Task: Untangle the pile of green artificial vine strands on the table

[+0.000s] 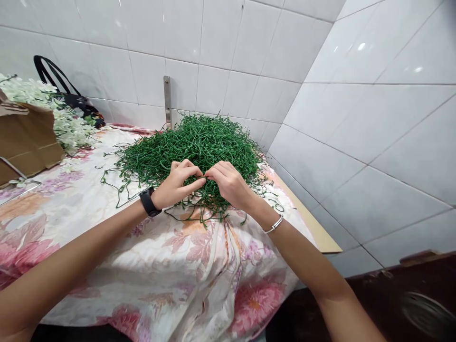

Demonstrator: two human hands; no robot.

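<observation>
Head view, left hand (177, 184) and right hand (230, 183) pinched together on one green stem (205, 177), fingertips meeting, at the near edge of the green stem pile (192, 142), on the floral cloth (107, 228), cardboard box (26, 137) and white flowers (67, 123) far left.

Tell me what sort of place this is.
Probably a small home or workshop corner used for assembling artificial flowers. Glossy white wall tiles enclose a table under a floral cloth, heaped with green plastic stems, with white artificial blossoms beside a cardboard box.
</observation>
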